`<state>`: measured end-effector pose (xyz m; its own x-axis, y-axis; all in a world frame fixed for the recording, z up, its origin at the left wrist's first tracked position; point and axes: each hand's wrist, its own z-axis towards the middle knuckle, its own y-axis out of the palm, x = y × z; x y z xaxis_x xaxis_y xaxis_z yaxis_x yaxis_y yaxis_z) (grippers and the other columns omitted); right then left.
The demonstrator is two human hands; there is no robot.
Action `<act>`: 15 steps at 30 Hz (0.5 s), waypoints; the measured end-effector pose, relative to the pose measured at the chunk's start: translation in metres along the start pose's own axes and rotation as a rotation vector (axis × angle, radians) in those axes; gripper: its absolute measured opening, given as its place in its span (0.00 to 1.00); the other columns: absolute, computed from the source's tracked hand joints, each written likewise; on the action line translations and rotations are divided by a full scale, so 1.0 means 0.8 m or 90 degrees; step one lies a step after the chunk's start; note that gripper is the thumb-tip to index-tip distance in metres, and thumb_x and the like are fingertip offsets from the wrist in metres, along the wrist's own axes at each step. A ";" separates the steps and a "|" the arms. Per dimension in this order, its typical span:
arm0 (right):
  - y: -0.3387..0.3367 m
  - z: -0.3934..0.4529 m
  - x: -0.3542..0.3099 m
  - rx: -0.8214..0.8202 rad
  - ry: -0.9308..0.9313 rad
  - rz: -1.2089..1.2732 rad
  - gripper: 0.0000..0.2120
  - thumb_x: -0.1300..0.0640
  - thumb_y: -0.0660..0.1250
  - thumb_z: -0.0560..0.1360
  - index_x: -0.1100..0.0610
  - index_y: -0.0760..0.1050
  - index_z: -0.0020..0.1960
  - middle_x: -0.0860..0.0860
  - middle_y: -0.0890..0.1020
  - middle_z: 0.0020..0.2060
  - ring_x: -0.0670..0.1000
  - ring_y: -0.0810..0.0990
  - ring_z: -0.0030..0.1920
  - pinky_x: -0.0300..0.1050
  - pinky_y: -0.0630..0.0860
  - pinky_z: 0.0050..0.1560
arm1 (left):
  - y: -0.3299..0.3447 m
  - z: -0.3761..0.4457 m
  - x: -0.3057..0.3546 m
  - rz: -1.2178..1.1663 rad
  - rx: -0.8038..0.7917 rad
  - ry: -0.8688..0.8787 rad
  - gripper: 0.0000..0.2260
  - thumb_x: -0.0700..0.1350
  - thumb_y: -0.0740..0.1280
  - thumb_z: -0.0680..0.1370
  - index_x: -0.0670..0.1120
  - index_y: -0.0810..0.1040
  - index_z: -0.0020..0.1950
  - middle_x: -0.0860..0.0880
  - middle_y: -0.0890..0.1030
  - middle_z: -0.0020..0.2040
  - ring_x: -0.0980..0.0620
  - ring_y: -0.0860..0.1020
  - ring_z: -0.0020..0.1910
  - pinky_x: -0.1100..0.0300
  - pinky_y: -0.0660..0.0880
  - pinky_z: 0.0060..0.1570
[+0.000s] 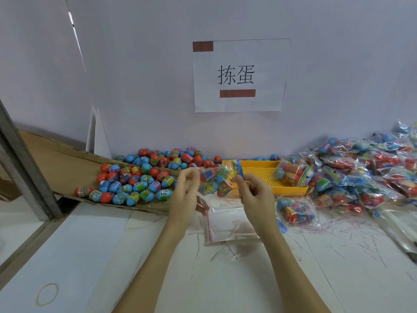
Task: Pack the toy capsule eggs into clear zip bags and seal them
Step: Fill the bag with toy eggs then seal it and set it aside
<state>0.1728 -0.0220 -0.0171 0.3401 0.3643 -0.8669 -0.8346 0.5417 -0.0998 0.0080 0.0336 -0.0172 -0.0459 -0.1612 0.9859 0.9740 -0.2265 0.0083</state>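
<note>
A clear zip bag (pixel 215 181) with several capsule eggs inside hangs in the air at centre. My left hand (pixel 186 188) pinches its top left edge and my right hand (pixel 252 190) pinches its top right edge. Loose red and blue capsule eggs (pixel 133 181) lie heaped on a cardboard sheet (pixel 56 163) to the left. Empty clear zip bags (pixel 228 224) lie flat on the white table below the hands.
A yellow perforated tray (pixel 266 175) sits behind the held bag with a filled bag (pixel 291 172) on its right side. A big heap of filled bags (pixel 365 172) covers the right. A metal post (pixel 24 166) stands at left. A paper sign (pixel 239 75) hangs on the wall.
</note>
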 end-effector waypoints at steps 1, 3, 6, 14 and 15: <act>-0.002 0.001 0.000 0.012 0.002 0.007 0.14 0.54 0.67 0.82 0.60 0.77 0.41 0.58 0.69 0.27 0.52 0.65 0.29 0.53 0.63 0.30 | -0.002 0.000 0.000 -0.021 -0.076 -0.042 0.20 0.66 0.64 0.78 0.59 0.73 0.66 0.42 0.82 0.49 0.44 0.82 0.36 0.49 0.82 0.36; -0.007 0.002 0.002 0.029 0.018 0.025 0.15 0.54 0.66 0.82 0.61 0.77 0.41 0.57 0.67 0.27 0.52 0.64 0.29 0.51 0.61 0.30 | -0.006 -0.001 -0.002 -0.053 -0.190 -0.073 0.27 0.60 0.73 0.76 0.63 0.67 0.72 0.42 0.83 0.45 0.45 0.80 0.33 0.53 0.79 0.31; -0.014 0.003 0.003 0.032 0.047 0.065 0.13 0.54 0.65 0.83 0.57 0.78 0.42 0.50 0.67 0.26 0.50 0.63 0.29 0.45 0.60 0.29 | -0.015 0.001 -0.005 -0.085 -0.228 -0.044 0.36 0.45 0.76 0.74 0.58 0.64 0.77 0.40 0.83 0.42 0.44 0.80 0.35 0.55 0.78 0.32; -0.020 0.005 0.004 -0.026 0.064 0.081 0.11 0.54 0.66 0.82 0.61 0.80 0.46 0.52 0.68 0.28 0.49 0.63 0.29 0.42 0.61 0.28 | -0.035 0.005 -0.001 -0.009 -0.275 -0.053 0.28 0.47 0.77 0.74 0.56 0.69 0.70 0.44 0.83 0.41 0.48 0.79 0.34 0.58 0.76 0.30; -0.019 0.005 0.004 -0.034 0.072 0.078 0.11 0.54 0.66 0.82 0.60 0.80 0.46 0.50 0.68 0.27 0.49 0.63 0.29 0.42 0.62 0.28 | -0.034 0.005 -0.001 -0.010 -0.275 -0.059 0.26 0.51 0.76 0.75 0.54 0.71 0.70 0.42 0.84 0.41 0.46 0.80 0.35 0.57 0.76 0.31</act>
<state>0.1885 -0.0263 -0.0164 0.1861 0.3363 -0.9232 -0.8900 0.4558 -0.0133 -0.0177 0.0435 -0.0173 -0.0200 -0.0719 0.9972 0.7901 -0.6124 -0.0283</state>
